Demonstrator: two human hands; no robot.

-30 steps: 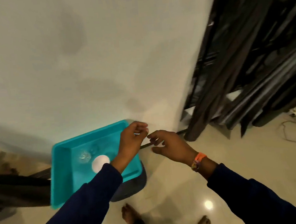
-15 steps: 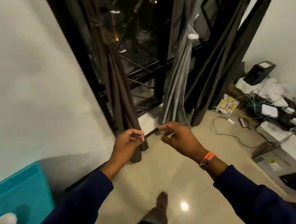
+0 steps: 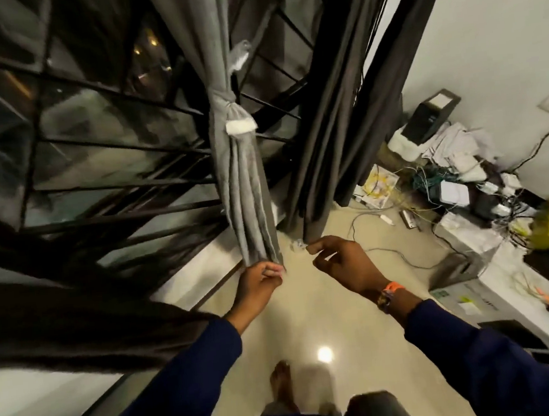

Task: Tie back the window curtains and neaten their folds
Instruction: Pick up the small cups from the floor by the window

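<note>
A grey curtain point(image 3: 244, 190) hangs in the middle, bunched by a grey tie with a white patch point(image 3: 240, 126). To its right a dark brown curtain point(image 3: 335, 118) hangs loose down to the floor. My left hand point(image 3: 260, 281) is just below the grey curtain's hem, fingertips pinched together. My right hand point(image 3: 342, 261) is beside the brown curtain's lower end and pinches a small pale end of a thin tie strap point(image 3: 299, 245). The strap between the two hands is blurred and hardly shows.
The barred window point(image 3: 100, 150) fills the left. Another dark curtain point(image 3: 59, 315) sweeps across the lower left, blurred. At the right wall lie boxes point(image 3: 494, 274), tangled cables point(image 3: 431, 179) and papers. My bare foot point(image 3: 281, 385) stands on the glossy floor.
The view swung right from the teal tray and wall to the window curtains. Both hands, still pinching the strap, now sit by the grey and brown curtains' lower ends.
</note>
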